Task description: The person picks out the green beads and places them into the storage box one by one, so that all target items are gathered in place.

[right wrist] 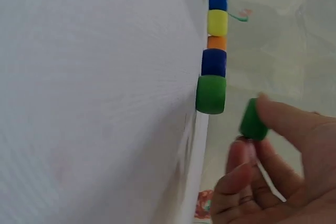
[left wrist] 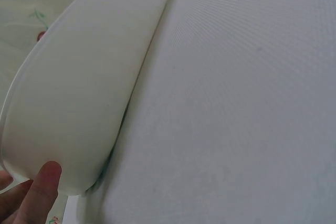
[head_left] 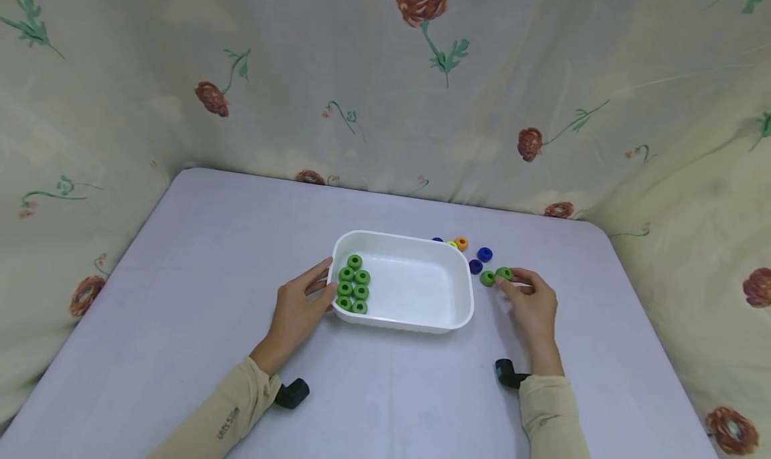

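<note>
A white tray [head_left: 415, 278] lies on the table with several green beads [head_left: 354, 262] along its left end. My left hand [head_left: 301, 308] grips that end at the rim; in the left wrist view a fingertip [left wrist: 50, 174] presses the tray's outer wall. On the right, my right hand [head_left: 533, 305] pinches a green bead [right wrist: 253, 121] between thumb and fingers, raised off the table. Another green bead [head_left: 488, 278] sits on the table just left of the pinched one, beside a dark blue bead [head_left: 475, 266].
Behind the tray's right corner are a blue bead [head_left: 484, 254], an orange bead [head_left: 461, 243], a yellow bead [right wrist: 217, 23] and a further blue one partly hidden by the rim. Flowered cloth [head_left: 337, 77] hangs around the pale table [head_left: 253, 225].
</note>
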{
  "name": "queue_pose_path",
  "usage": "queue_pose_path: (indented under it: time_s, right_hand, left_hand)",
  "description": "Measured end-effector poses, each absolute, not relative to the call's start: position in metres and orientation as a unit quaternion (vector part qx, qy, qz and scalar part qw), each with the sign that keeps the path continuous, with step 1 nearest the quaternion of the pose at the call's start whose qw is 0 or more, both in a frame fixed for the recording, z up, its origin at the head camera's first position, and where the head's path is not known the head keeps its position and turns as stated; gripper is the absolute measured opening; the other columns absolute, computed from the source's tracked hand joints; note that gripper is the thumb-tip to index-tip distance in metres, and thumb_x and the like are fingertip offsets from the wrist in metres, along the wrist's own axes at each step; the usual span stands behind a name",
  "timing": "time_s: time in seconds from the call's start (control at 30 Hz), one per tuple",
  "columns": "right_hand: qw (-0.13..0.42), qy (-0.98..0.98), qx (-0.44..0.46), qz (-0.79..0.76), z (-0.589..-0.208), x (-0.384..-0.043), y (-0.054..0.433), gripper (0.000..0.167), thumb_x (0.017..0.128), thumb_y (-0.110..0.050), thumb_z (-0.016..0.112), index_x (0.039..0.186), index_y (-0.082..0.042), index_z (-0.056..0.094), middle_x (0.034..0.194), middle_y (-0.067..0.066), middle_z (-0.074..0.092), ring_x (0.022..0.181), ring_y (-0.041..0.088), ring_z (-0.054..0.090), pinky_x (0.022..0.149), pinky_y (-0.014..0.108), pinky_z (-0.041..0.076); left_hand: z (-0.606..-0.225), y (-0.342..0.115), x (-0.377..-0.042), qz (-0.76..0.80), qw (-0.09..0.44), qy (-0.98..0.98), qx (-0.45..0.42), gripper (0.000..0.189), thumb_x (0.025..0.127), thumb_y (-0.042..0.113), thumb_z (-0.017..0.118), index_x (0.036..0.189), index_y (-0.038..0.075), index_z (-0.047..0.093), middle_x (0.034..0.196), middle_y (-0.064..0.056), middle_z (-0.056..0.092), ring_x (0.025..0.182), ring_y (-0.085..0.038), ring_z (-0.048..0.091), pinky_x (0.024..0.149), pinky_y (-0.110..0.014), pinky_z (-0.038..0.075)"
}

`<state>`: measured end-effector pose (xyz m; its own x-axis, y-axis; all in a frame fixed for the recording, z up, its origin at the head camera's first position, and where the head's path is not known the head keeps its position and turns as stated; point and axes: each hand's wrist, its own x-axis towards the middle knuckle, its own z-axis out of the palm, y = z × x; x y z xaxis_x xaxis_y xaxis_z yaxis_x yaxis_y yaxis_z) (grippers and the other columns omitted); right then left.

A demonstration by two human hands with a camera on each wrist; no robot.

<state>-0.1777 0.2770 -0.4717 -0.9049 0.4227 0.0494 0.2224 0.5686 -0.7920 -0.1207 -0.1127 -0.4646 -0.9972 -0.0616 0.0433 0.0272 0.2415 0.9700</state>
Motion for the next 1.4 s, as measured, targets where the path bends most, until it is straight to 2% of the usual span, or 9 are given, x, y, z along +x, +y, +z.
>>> queue_pose_path:
  time_s: [0.2, 0.43, 0.77, 1.03, 1.23, 1.4]
  right_hand:
    - [0.133, -0.890, -0.122, 0.419, -0.451, -0.175, 0.255, 0.039, 0.090, -0.026, 0.077, 0.124, -0.010, 0.068, 0.119, 0.009, 0.070, 0.093, 0.011, 0.056, 0.065, 0.007, 0.045]
    - [0.103, -0.905, -0.079, 0.406, -0.430, -0.169, 0.224, 0.040, 0.091, -0.027, 0.076, 0.126, -0.012, 0.066, 0.120, 0.008, 0.068, 0.100, 0.018, 0.058, 0.068, 0.010, 0.045]
    - [0.105, -0.900, 0.064, 0.418, -0.416, -0.171, 0.185, 0.034, 0.084, -0.017, 0.083, 0.115, -0.009, 0.071, 0.108, 0.010, 0.072, 0.079, 0.010, 0.058, 0.065, 0.015, 0.047]
    - [0.061, -0.908, 0.114, 0.400, -0.424, -0.181, 0.156, 0.033, 0.083, -0.019, 0.084, 0.113, -0.012, 0.072, 0.107, 0.007, 0.074, 0.080, 0.016, 0.063, 0.063, 0.018, 0.050]
    - [0.021, -0.924, 0.127, 0.361, -0.431, -0.193, 0.140, 0.031, 0.085, -0.023, 0.082, 0.112, -0.013, 0.072, 0.106, 0.004, 0.073, 0.081, 0.015, 0.063, 0.069, 0.022, 0.052]
    - [-0.012, -0.928, 0.135, 0.347, -0.434, -0.201, 0.126, 0.030, 0.086, -0.024, 0.081, 0.112, -0.013, 0.072, 0.104, 0.004, 0.072, 0.082, 0.015, 0.061, 0.067, 0.023, 0.050]
  left_hand:
    - [-0.464, -0.112, -0.121, -0.609, 0.037, -0.792, 0.011, 0.051, 0.096, 0.011, 0.066, 0.146, 0.013, 0.054, 0.142, -0.016, 0.061, 0.123, -0.032, 0.066, 0.075, -0.019, 0.065]
    - [-0.465, -0.113, -0.121, -0.611, 0.037, -0.791, 0.017, 0.051, 0.096, 0.011, 0.066, 0.145, 0.014, 0.054, 0.141, -0.016, 0.061, 0.123, -0.031, 0.066, 0.074, -0.019, 0.066]
    - [-0.464, -0.112, -0.123, -0.615, 0.042, -0.787, 0.016, 0.050, 0.096, 0.011, 0.066, 0.144, 0.013, 0.055, 0.140, -0.016, 0.062, 0.122, -0.032, 0.066, 0.072, -0.018, 0.066]
    - [-0.466, -0.111, -0.121, -0.616, 0.043, -0.787, 0.013, 0.050, 0.096, 0.011, 0.066, 0.144, 0.013, 0.055, 0.139, -0.017, 0.062, 0.122, -0.032, 0.066, 0.072, -0.018, 0.066]
    - [-0.467, -0.111, -0.121, -0.614, 0.043, -0.788, 0.010, 0.050, 0.096, 0.010, 0.066, 0.145, 0.012, 0.055, 0.140, -0.018, 0.062, 0.122, -0.033, 0.066, 0.073, -0.018, 0.065]
    - [-0.466, -0.112, -0.121, -0.613, 0.047, -0.789, 0.007, 0.050, 0.096, 0.011, 0.066, 0.145, 0.013, 0.055, 0.140, -0.017, 0.062, 0.122, -0.032, 0.066, 0.073, -0.019, 0.066]
